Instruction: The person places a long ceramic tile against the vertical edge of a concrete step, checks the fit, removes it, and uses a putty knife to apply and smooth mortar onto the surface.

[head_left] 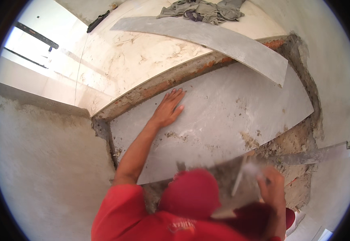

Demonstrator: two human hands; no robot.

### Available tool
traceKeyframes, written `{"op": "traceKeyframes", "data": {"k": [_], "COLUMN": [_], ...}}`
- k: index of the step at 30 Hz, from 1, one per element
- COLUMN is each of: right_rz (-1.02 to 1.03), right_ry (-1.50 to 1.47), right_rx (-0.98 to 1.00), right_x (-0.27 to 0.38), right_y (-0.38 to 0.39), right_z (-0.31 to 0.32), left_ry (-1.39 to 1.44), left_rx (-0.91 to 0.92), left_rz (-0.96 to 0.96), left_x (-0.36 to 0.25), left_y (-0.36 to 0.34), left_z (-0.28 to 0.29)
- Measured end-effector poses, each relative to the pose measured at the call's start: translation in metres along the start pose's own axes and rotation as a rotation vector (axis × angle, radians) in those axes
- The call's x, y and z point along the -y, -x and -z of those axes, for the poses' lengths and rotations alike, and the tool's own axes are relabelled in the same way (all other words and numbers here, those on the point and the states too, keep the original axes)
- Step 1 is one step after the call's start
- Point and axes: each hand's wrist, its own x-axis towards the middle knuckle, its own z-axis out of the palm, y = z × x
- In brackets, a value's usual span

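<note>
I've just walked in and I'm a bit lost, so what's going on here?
A person in a red shirt has the left hand flat on a broad grey stone-like slab. The right hand, near the slab's lower edge, seems to hold a blurred pale object I can't make out. A long narrow grey slab lies across a pale smooth raised surface and reaches out over the broad one. Behind is a rumpled grey-green cloth.
</note>
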Motion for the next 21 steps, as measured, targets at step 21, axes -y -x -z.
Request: {"op": "traceKeyframes", "data": {"k": [21], "right_rz": [0.004], "right_ry": [0.111], "right_rx": [0.160], "right_x": [-0.019], "right_y": [-0.007], "right_z": [-0.031], "left_ry": [-0.352], "left_rx": [-0.211], "left_rz": [0.857], "left_x": [-0.024], "left_y": [0.011], "left_z": [-0.054]}}
